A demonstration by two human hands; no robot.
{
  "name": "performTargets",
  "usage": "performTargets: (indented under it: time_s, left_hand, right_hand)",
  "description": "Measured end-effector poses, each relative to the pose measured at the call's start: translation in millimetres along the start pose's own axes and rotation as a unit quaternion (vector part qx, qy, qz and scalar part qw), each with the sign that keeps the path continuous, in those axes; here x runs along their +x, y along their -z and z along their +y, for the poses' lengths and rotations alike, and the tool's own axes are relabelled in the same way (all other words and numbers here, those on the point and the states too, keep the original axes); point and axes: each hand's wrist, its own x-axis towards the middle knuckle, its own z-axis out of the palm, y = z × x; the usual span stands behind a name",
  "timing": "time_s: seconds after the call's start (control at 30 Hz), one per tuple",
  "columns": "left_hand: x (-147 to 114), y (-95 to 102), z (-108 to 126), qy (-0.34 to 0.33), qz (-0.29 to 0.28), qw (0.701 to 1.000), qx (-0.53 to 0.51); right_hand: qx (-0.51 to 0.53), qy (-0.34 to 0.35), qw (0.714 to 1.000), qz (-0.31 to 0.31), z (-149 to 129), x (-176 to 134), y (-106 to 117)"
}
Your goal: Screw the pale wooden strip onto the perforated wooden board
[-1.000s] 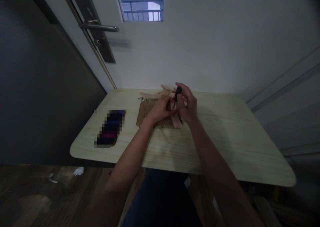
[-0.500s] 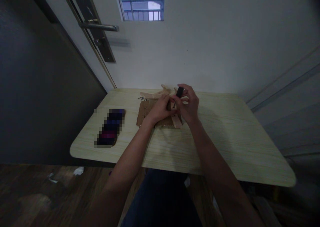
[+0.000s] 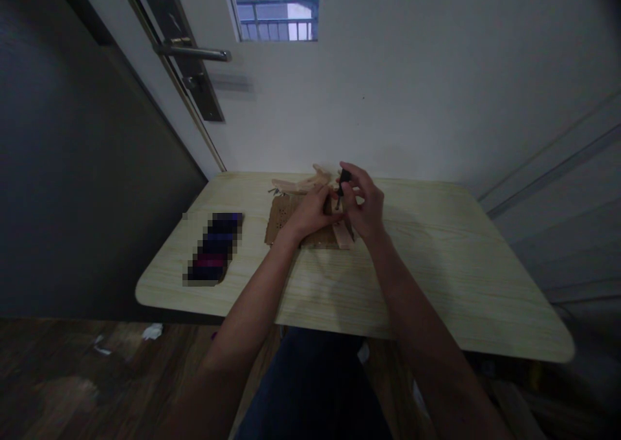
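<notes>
In my right hand (image 3: 366, 204) is a small screwdriver with a black handle (image 3: 345, 177), gripped between thumb and fingers. Its thin shaft points down at a pale wooden strip (image 3: 343, 235), and the exact tip is hard to make out. My left hand (image 3: 313, 212) lies over a piece of brown cardboard (image 3: 278, 221), its thumb and fingers closed on the strip near the shaft. The strip rests across the cardboard's right end. Behind the hands are more pale wooden pieces (image 3: 295, 185), with some small dark screws or nails (image 3: 274, 192) at their left end.
A pale wood-grain table (image 3: 451, 265) carries everything and meets a white door (image 3: 412, 84) at the back. A blurred-out phone (image 3: 216, 246) lies on the left. The door's metal handle (image 3: 194, 53) juts out above the table's left side.
The screwdriver's handle has shifted slightly left and become more upright, and my right hand's fingers have moved round it. My left hand and the cardboard have stayed put.
</notes>
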Motion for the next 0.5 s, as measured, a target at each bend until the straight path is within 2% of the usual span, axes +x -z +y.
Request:
performTargets:
  time_s: [0.27,0.5]
  left_hand:
    - [0.6,-1.4,-2.8,-0.007,0.002,1.000,0.002]
    - [0.6,-0.2,-1.3,0.000,-0.005,1.000,-0.002]
  right_hand:
    - [-0.046,0.031,0.997,0.057,5.7,0.0,-1.9]
    - [-0.042,0.032,0.998,0.015,0.5,-1.8,1.9]
